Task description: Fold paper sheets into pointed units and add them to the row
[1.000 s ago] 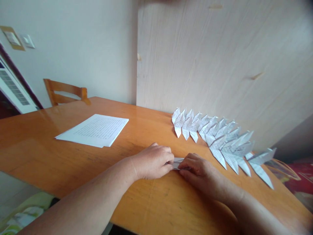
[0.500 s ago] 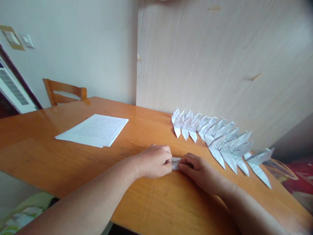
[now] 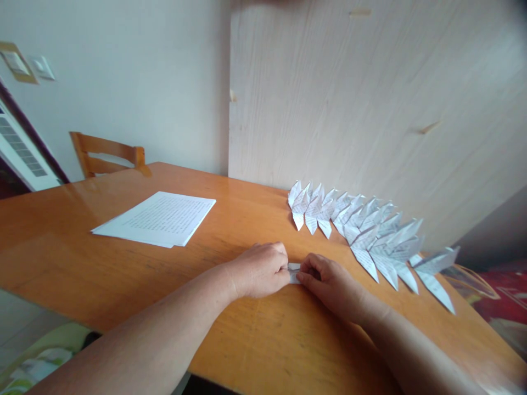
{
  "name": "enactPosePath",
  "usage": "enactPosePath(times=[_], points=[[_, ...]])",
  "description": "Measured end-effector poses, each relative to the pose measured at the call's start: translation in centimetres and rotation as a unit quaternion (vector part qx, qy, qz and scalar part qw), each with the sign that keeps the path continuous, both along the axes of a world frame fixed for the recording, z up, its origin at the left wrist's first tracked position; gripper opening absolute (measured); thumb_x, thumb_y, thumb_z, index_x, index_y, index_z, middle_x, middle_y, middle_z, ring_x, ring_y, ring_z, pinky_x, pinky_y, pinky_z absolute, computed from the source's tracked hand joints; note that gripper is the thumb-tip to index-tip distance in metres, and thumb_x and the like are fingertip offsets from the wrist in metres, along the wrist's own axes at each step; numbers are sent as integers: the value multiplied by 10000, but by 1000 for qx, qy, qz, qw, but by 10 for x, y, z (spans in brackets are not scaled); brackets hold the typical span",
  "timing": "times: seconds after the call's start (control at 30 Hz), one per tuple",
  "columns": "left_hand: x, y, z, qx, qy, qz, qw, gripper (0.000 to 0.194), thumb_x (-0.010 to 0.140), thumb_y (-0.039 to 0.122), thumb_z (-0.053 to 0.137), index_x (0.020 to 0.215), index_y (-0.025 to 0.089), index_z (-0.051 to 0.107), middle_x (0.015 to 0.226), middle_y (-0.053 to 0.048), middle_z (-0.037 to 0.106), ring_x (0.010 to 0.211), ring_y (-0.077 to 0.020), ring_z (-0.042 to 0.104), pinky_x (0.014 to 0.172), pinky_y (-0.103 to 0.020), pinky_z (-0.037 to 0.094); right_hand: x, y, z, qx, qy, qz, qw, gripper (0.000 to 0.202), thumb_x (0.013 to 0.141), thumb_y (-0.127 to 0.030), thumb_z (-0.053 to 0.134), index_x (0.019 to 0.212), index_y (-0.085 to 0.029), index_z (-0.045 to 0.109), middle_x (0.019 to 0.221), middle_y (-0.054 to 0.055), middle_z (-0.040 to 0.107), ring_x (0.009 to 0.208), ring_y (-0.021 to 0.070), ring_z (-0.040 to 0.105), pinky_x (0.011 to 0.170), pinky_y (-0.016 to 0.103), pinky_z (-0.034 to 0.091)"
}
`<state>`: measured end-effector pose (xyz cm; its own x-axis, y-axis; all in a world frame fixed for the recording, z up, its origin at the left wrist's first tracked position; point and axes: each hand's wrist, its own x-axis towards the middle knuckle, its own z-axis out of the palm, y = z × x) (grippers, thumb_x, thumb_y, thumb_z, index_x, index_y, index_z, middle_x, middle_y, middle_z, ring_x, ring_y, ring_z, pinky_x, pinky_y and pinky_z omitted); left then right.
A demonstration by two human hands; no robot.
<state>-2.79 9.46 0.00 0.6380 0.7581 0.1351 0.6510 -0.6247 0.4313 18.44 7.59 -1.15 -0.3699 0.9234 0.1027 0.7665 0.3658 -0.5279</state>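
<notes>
A small folded piece of paper [image 3: 293, 274] lies on the wooden table between my two hands, mostly covered by them. My left hand [image 3: 263, 270] is closed on its left end, knuckles up. On its right end, my right hand [image 3: 323, 277] pinches the paper between thumb and fingers. Beyond my right hand stand rows of folded paper pieces [image 3: 362, 225] with pointed tips, printed with text and nested into one another. One more pointed folded piece [image 3: 436, 285] sits at the near right end of the rows.
A stack of printed sheets [image 3: 160, 219] lies on the left of the wooden table [image 3: 255, 340]. Behind the table are a wooden chair [image 3: 107, 153] and a pale wood panel [image 3: 329, 99]. Red items [image 3: 498, 291] are past the right edge.
Both hands keep hold of the folded paper. My right hand has shifted very slightly left, closer to my left hand; the view has also moved a little.
</notes>
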Motion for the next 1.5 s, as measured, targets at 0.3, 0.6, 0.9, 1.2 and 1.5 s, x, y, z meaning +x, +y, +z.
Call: enactPosePath(times=[0.3,0.6,0.9,1.2,1.5], points=[[4,-1,-8,1,-17,39,999,243,900,373,582,736,195,606,900,-39,612,772,-172,600,659,-288,416,1,-1,-3,8,0,-5,1000,86,890,-228,569,805,-217,570,785,-1,624,721,174,553,627,284,368],[8,-4,-5,7,-7,42,999,179,864,253,570,697,187,563,893,-37,584,770,-160,589,655,-267,424,0,0,-4,9,5,-12,1000,51,874,-212,580,824,-220,580,814,4,639,743,174,563,642,282,372],[10,-5,-3,4,16,51,999,154,851,232,557,704,200,522,888,-35,563,777,-170,571,654,-276,419,-3,0,-2,10,8,-17,1000,55,851,-192,603,803,-209,581,794,7,637,724,166,550,620,270,356],[9,-3,-2,-23,-13,49,998,120,849,261,607,965,237,589,1026,-36,608,951,-214,592,795,-311,470,-4,3,-2,-2,19,-19,1000,89,830,-193,615,767,-213,556,751,-1,612,674,150,523,588,253,340],[8,-2,-2,-54,7,50,997,230,873,315,595,1091,274,653,1115,-47,617,983,-235,627,820,-340,493,4,4,-1,1,-54,-79,995,167,800,-305,677,772,-207,545,789,32,631,700,172,534,598,275,324]])
